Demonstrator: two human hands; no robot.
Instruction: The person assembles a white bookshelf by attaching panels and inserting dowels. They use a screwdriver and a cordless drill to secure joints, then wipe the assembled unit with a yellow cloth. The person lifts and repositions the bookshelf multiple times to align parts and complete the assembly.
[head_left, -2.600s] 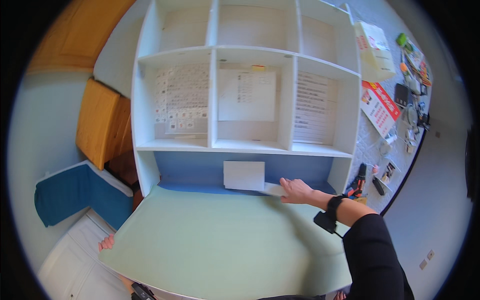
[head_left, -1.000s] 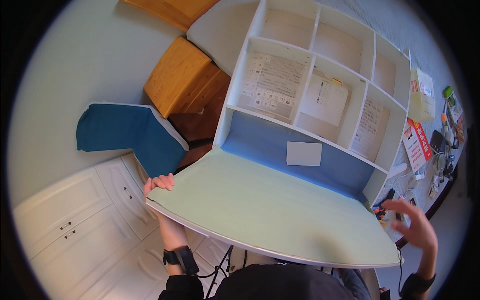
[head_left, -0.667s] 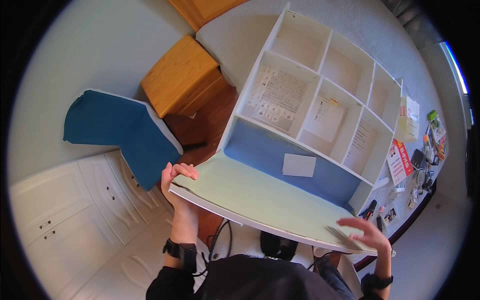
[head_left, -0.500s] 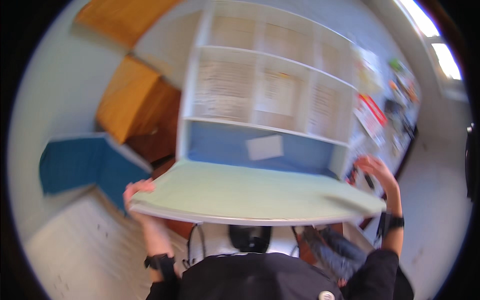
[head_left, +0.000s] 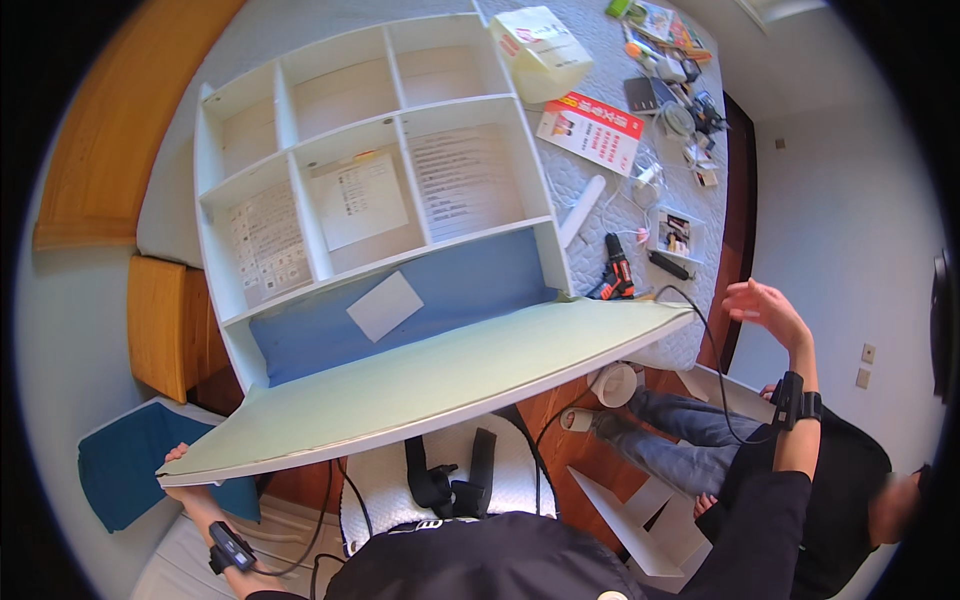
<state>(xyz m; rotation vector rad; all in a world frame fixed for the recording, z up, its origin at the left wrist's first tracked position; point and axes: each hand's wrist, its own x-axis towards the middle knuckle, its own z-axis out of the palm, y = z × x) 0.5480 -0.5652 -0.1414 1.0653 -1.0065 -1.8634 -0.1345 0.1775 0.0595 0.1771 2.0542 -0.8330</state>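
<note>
A pale green desktop board (head_left: pixel 450 375) with a white edge spans the space before me, joined to a white shelf unit (head_left: pixel 402 112) with several compartments. My left hand (head_left: pixel 182 480) grips the board's left corner, fingers over the top and the palm below. Off the board's right end, my right hand (head_left: pixel 765 308) is raised with loosely bent fingers, nothing in it. A black and orange power screwdriver (head_left: pixel 618 268) lies on the quilted bed near that end, beside a slim black case (head_left: pixel 671 265). A white card (head_left: pixel 385 306) rests on the blue panel (head_left: pixel 505 268).
A seated person in grey trousers (head_left: pixel 680 425) is at the lower right, beside an opened white box (head_left: pixel 635 530). A white padded chair (head_left: pixel 385 500) stands under the board. A plastic bag (head_left: pixel 540 55), a red-and-white leaflet (head_left: pixel 590 132) and small items lie on the bed.
My view has turned, so the shelf unit and board now appear tilted, left end lower. My left hand is still at the board's left corner; the right is now farther out from its right end.
</note>
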